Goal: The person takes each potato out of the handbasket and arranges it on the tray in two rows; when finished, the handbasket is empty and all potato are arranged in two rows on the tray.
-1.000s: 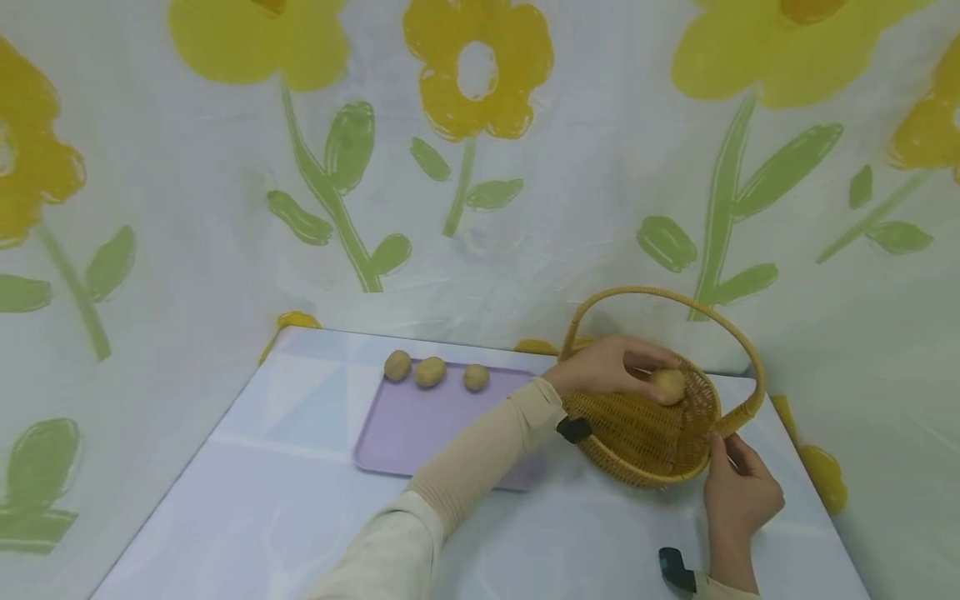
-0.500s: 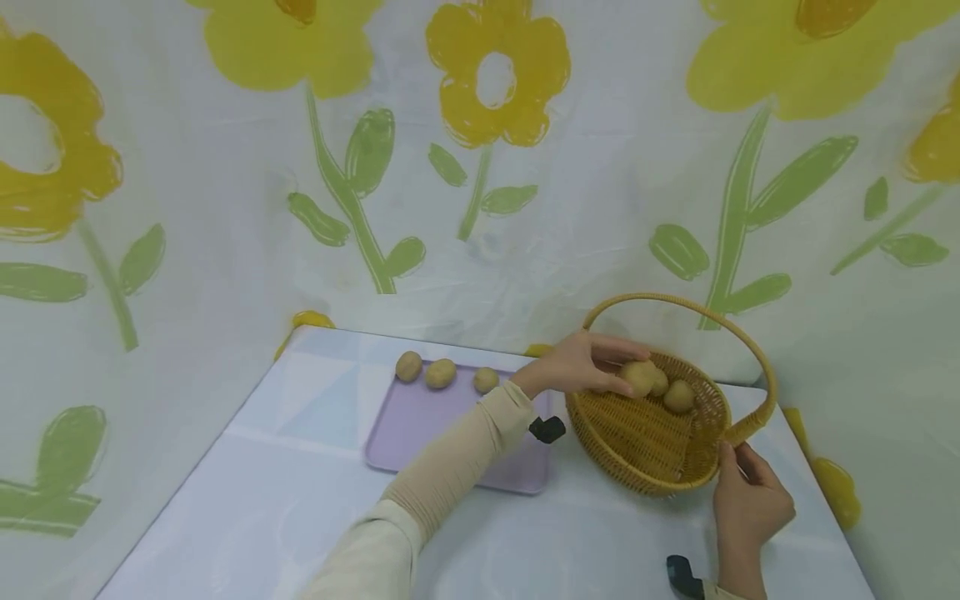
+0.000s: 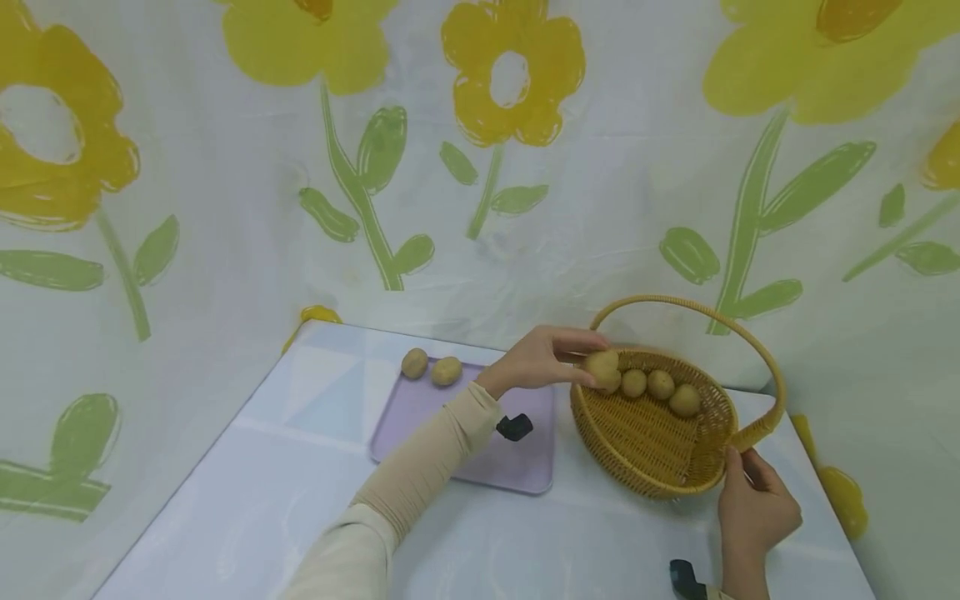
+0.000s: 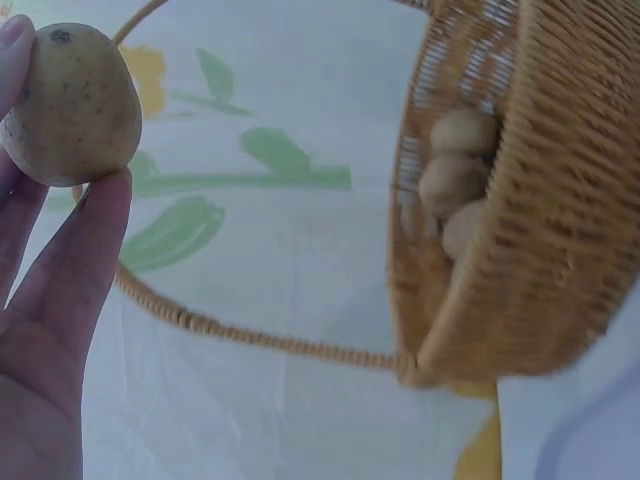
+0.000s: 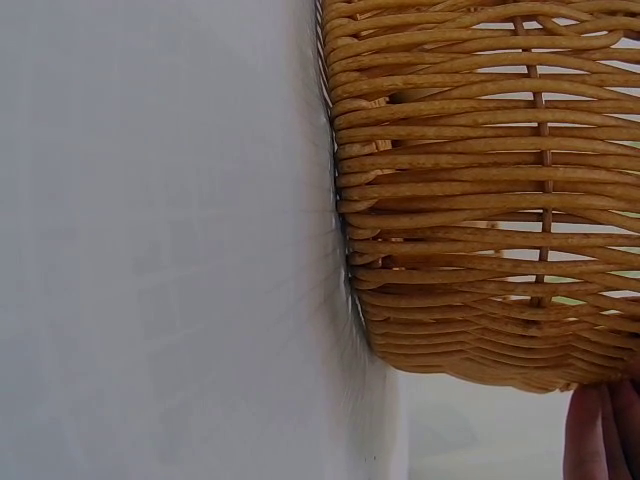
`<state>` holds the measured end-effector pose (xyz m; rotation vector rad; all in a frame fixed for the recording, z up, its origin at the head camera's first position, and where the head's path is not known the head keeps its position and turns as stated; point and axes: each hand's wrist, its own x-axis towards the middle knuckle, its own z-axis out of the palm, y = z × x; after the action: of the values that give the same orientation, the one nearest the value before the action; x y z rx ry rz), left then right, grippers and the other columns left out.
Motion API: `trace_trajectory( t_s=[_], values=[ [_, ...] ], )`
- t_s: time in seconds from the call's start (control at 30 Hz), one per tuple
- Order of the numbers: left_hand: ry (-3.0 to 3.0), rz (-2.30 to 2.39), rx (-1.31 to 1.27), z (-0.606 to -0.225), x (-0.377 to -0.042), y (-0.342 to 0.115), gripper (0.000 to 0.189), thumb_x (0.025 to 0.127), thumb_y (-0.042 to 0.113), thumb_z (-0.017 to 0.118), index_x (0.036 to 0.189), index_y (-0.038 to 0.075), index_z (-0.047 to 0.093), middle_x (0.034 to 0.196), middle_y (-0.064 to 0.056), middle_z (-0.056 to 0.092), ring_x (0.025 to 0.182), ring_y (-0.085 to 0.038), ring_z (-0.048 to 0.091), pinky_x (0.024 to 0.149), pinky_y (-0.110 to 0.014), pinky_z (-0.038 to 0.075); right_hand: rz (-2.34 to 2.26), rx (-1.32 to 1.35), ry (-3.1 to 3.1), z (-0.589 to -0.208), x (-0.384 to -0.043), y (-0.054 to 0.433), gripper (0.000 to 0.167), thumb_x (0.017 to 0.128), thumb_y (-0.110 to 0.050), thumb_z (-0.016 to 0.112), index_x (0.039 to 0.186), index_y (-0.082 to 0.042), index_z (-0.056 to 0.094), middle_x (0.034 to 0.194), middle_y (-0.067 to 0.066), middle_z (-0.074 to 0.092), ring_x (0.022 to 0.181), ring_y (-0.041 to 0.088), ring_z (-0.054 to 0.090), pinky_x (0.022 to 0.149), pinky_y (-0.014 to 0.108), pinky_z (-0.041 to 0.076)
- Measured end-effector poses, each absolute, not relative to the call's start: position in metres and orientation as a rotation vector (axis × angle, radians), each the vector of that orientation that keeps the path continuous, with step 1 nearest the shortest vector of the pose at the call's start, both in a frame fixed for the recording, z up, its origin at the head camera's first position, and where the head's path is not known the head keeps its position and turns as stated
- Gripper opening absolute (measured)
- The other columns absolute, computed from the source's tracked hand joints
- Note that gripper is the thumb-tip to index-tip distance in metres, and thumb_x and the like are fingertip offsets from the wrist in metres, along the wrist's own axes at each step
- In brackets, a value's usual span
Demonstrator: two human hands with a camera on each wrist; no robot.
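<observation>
My left hand [image 3: 536, 358] pinches a potato [image 3: 602, 364] between thumb and fingers over the left rim of a wicker basket [image 3: 637, 450]. Up close in the left wrist view, that potato [image 4: 75, 105] is pale tan with a dark spot on top. Several more potatoes [image 3: 660, 384] lie in a row along the basket's far inner side. My right hand [image 3: 756, 504] grips the basket's rim at its right, by the foot of the arched handle [image 3: 757, 425]. In the right wrist view, fingertips [image 5: 585, 430] touch the woven edge [image 5: 480, 370].
A lilac tray [image 3: 517, 467] lies left of the basket, with two potatoes [image 3: 446, 371] showing at its far left corner. My left forearm crosses over the tray and hides part of it. A flower-printed cloth [image 3: 585, 225] hangs close behind the table [image 3: 247, 500].
My left hand has moved left with the potato, from inside the basket to its left rim, uncovering potatoes there. A third tray potato is now hidden behind it. The right hand keeps its hold.
</observation>
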<state>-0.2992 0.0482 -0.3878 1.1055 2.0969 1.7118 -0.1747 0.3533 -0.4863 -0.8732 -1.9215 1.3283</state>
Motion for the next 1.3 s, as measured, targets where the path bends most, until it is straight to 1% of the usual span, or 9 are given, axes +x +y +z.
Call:
trace_trajectory(
  t_s=[0.1, 0.2, 0.33, 0.43, 0.6, 0.8, 0.93, 1.1, 1.3],
  values=[
    [2.113, 1.728, 1.092, -0.391, -0.298, 0.036, 0.053, 0.084, 0.008, 0.084, 0.134, 0.008, 0.067, 0.143, -0.007, 0.063, 0.128, -0.010, 0.062, 0.105, -0.025, 0.054, 1.319, -0.879, -1.932, -0.486, -0.175, 0.354, 0.037, 0.094, -0.030, 0.073, 0.120, -0.003, 0.074, 0.119, 0.004, 0.072, 0.074, -0.027, 0.052, 0.066, -0.005, 0.046],
    [2.131, 1.743, 1.072, -0.395, -0.297, 0.024, 0.053, 0.083, 0.009, 0.085, 0.133, 0.008, 0.067, 0.143, -0.009, 0.063, 0.129, -0.012, 0.062, 0.105, -0.028, 0.055, 1.332, -0.880, -1.919, -0.486, -0.176, 0.354, 0.038, 0.094, -0.030, 0.074, 0.120, -0.003, 0.074, 0.118, 0.001, 0.073, 0.073, -0.027, 0.053, 0.066, -0.005, 0.046],
    [2.203, 1.733, 1.013, -0.405, -0.299, 0.006, 0.052, 0.082, 0.010, 0.086, 0.131, 0.010, 0.069, 0.141, -0.007, 0.064, 0.130, -0.015, 0.062, 0.104, -0.032, 0.056, 1.314, -0.878, -1.918, -0.485, -0.175, 0.353, 0.038, 0.093, -0.030, 0.074, 0.119, -0.002, 0.074, 0.117, 0.003, 0.072, 0.071, -0.028, 0.052, 0.065, -0.005, 0.045],
    [2.270, 1.711, 0.968, -0.412, -0.301, -0.005, 0.052, 0.081, 0.010, 0.087, 0.130, 0.010, 0.070, 0.140, -0.005, 0.066, 0.130, -0.019, 0.062, 0.103, -0.031, 0.057, 1.298, -0.879, -1.933, -0.484, -0.174, 0.353, 0.038, 0.094, -0.031, 0.073, 0.119, -0.003, 0.074, 0.118, 0.007, 0.071, 0.071, -0.028, 0.051, 0.065, -0.005, 0.045],
    [2.358, 1.626, 0.939, -0.424, -0.304, -0.018, 0.053, 0.081, 0.012, 0.087, 0.131, 0.008, 0.069, 0.142, -0.008, 0.064, 0.131, -0.024, 0.062, 0.103, -0.026, 0.056, 1.282, -0.899, -1.958, -0.485, -0.173, 0.352, 0.037, 0.096, -0.031, 0.071, 0.122, -0.005, 0.072, 0.124, 0.014, 0.069, 0.079, -0.026, 0.053, 0.068, -0.006, 0.045],
    [2.431, 1.526, 0.902, -0.439, -0.309, -0.027, 0.051, 0.082, 0.013, 0.087, 0.129, 0.008, 0.070, 0.141, -0.008, 0.065, 0.133, -0.025, 0.060, 0.103, -0.027, 0.056, 1.264, -0.918, -1.983, -0.485, -0.174, 0.352, 0.036, 0.097, -0.033, 0.069, 0.124, -0.008, 0.072, 0.126, 0.015, 0.069, 0.084, -0.023, 0.056, 0.069, -0.006, 0.045],
    [2.501, 1.405, 0.945, -0.448, -0.314, -0.030, 0.049, 0.084, 0.013, 0.085, 0.130, 0.008, 0.069, 0.140, -0.010, 0.065, 0.134, -0.026, 0.059, 0.104, -0.029, 0.055, 1.261, -0.906, -1.984, -0.486, -0.174, 0.351, 0.036, 0.097, -0.032, 0.070, 0.123, -0.007, 0.072, 0.126, 0.014, 0.069, 0.081, -0.025, 0.053, 0.069, -0.006, 0.045],
    [2.626, 1.153, 1.059, -0.458, -0.323, -0.031, 0.047, 0.086, 0.010, 0.083, 0.130, 0.003, 0.068, 0.140, -0.011, 0.066, 0.129, -0.025, 0.062, 0.106, -0.033, 0.055, 1.274, -0.903, -1.979, -0.486, -0.174, 0.351, 0.036, 0.097, -0.032, 0.070, 0.124, -0.007, 0.072, 0.125, 0.014, 0.069, 0.078, -0.026, 0.051, 0.068, -0.006, 0.045],
    [2.736, 0.844, 1.199, -0.469, -0.332, -0.029, 0.046, 0.087, 0.012, 0.082, 0.129, 0.003, 0.068, 0.137, -0.010, 0.067, 0.127, -0.024, 0.063, 0.110, -0.033, 0.052, 1.315, -0.977, -1.970, -0.486, -0.174, 0.351, 0.037, 0.097, -0.035, 0.069, 0.127, -0.013, 0.071, 0.128, 0.008, 0.069, 0.086, -0.021, 0.057, 0.070, -0.005, 0.046]
  ],
)
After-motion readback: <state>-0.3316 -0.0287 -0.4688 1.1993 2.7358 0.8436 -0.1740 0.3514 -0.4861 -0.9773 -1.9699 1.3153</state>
